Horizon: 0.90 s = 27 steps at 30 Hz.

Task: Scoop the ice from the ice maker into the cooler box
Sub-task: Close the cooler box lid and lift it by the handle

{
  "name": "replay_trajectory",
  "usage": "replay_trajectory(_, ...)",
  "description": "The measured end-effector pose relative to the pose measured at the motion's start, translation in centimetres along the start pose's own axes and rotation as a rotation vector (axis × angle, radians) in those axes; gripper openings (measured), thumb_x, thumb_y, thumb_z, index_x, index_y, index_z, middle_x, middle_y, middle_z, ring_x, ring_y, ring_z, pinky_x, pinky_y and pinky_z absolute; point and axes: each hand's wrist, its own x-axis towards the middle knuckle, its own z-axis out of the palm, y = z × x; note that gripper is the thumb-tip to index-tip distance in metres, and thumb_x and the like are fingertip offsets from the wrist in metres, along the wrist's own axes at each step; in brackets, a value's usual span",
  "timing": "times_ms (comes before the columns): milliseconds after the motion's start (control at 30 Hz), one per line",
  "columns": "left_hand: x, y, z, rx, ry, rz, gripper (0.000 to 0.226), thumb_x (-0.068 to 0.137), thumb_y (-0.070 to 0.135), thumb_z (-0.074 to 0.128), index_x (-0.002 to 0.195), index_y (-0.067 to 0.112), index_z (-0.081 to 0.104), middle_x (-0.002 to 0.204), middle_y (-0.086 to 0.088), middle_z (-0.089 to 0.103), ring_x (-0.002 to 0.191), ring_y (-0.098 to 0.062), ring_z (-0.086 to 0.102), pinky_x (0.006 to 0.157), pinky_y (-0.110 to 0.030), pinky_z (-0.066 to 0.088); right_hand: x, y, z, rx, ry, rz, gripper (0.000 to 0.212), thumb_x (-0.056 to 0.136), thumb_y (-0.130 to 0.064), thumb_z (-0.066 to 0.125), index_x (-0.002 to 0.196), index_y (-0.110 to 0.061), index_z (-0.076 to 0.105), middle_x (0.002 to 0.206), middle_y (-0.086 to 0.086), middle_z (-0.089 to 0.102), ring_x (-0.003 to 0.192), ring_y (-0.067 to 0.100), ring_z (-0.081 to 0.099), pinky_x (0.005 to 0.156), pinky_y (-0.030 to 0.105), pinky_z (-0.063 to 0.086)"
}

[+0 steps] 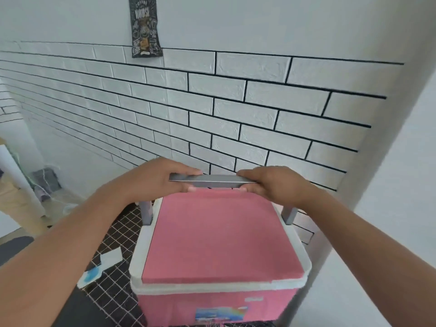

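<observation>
The biggest thing in the view was the wall [236, 102], white and covered with a pattern of bricks drawn in thin black lines; its upper part was plain. A plain white surface [396, 161] came forward at the right edge and cut across the brick pattern.

Below the middle of the picture was the cooler box [219, 300], pink on its sides, with a white rim [136, 256] around the top and a flat pink lid [219, 237] lying closed on it. A small colourful label [221, 313] was stuck on its front side. The box was just in front of the brick wall, and the floor [111, 244], dark with a grid of thin light lines, showed to its left.

The grey handle [212, 180] of the box stood upright over the far edge of the lid, with its two grey legs going down to the rim at both sides. Both hands were clamped on the top bar of this handle. The left hand [155, 178] gripped the left end, fingers curled over the top and the thumb under. The right hand [271, 182] gripped the right end in the same manner.

On the wall above hung a dark poster [145, 27] with coffee drawings. On the floor to the left lay some pale sheets [111, 257], one with a blue spot, and further back some blurred things that I could not identify.
</observation>
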Motion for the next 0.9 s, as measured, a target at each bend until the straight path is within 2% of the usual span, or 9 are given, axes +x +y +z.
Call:
replay_trajectory(67,1.0,1.8,0.3,-0.015,-0.036,0.042,0.046,0.069,0.073,0.065,0.113,0.07,0.053,0.117,0.047,0.052,0.11,0.02,0.049,0.096,-0.018,0.04,-2.4,0.4,-1.1,0.001,0.014,0.034,0.053,0.086,-0.077,0.022,0.122,-0.046,0.044,0.099,-0.014,0.064,0.09,0.011,0.06,0.07,0.032,0.045)
replay_trajectory(167,2.8,5.2,0.8,-0.019,-0.1,0.127,0.046,0.07,0.07,0.067,0.113,0.069,0.054,0.113,0.051,0.051,0.105,0.025,0.048,0.089,-0.008,0.038,-6.5,1.2,-2.8,0.018,0.045,0.111,0.061,0.082,-0.082,0.018,0.127,-0.046,0.038,0.104,-0.013,0.067,0.092,0.012,0.06,0.075,0.034,0.049)
replay_trajectory(233,4.1,7.5,1.6,-0.015,-0.153,0.19,0.045,0.072,0.067,0.069,0.114,0.068,0.054,0.113,0.051,0.051,0.104,0.027,0.047,0.085,-0.006,0.036,-9.5,1.9,-3.8,0.011,0.05,0.165,0.06,0.082,-0.083,0.018,0.129,-0.049,0.033,0.103,-0.012,0.067,0.091,0.012,0.06,0.074,0.032,0.049)
replay_trajectory(333,6.1,10.8,3.4,-0.022,-0.228,0.267,0.044,0.073,0.065,0.071,0.114,0.068,0.055,0.114,0.053,0.048,0.107,0.029,0.043,0.088,-0.007,0.034,-14.5,2.8,-4.9,0.013,0.044,0.26,0.051,0.085,-0.081,0.021,0.124,-0.051,0.033,0.101,-0.011,0.068,0.089,0.01,0.06,0.078,0.035,0.052)
replay_trajectory(433,7.9,14.5,6.0,-0.045,-0.303,0.341,0.043,0.074,0.063,0.071,0.114,0.067,0.055,0.115,0.053,0.048,0.107,0.031,0.041,0.086,-0.008,0.033,-19.3,3.4,-6.2,0.018,0.03,0.371,0.049,0.086,-0.08,0.023,0.124,-0.052,0.037,0.099,-0.019,0.066,0.087,0.005,0.06,0.078,0.032,0.051)
replay_trajectory(533,9.3,18.1,9.0,-0.068,-0.379,0.411,0.043,0.075,0.063,0.07,0.114,0.069,0.054,0.12,0.046,0.052,0.107,0.026,0.047,0.089,-0.012,0.036,-24.1,4.1,-7.3,0.019,0.004,0.461,0.042,0.088,-0.076,0.026,0.118,-0.053,0.045,0.082,-0.031,0.057,0.079,-0.005,0.055,0.069,0.023,0.045)
replay_trajectory(633,10.8,21.7,12.3,-0.083,-0.45,0.491,0.044,0.076,0.061,0.07,0.116,0.068,0.053,0.123,0.044,0.052,0.112,0.024,0.045,0.093,-0.009,0.034,-28.8,4.6,-8.2,-0.013,0.008,0.564,0.043,0.088,-0.076,0.028,0.118,-0.052,0.046,0.083,-0.036,0.055,0.081,-0.012,0.052,0.067,0.018,0.04)
replay_trajectory(767,12.6,26.4,17.1,-0.123,-0.534,0.585,0.044,0.077,0.058,0.072,0.117,0.065,0.054,0.116,0.052,0.049,0.11,0.029,0.042,0.089,-0.003,0.03,-35.1,4.8,-8.5,-0.059,-0.003,0.72,0.048,0.086,-0.077,0.028,0.111,-0.044,0.05,0.082,-0.018,0.062,0.076,0.001,0.056,0.07,0.03,0.049)
replay_trajectory(900,13.7,31.5,21.6,-0.134,-0.61,0.698,0.043,0.075,0.066,0.069,0.115,0.068,0.053,0.122,0.047,0.05,0.117,0.021,0.044,0.096,-0.014,0.034,-41.5,4.2,-8.8,-0.137,0.001,0.876,0.052,0.082,-0.082,0.025,0.096,-0.037,0.047,0.071,-0.013,0.059,0.067,0.004,0.055,0.061,0.033,0.048)
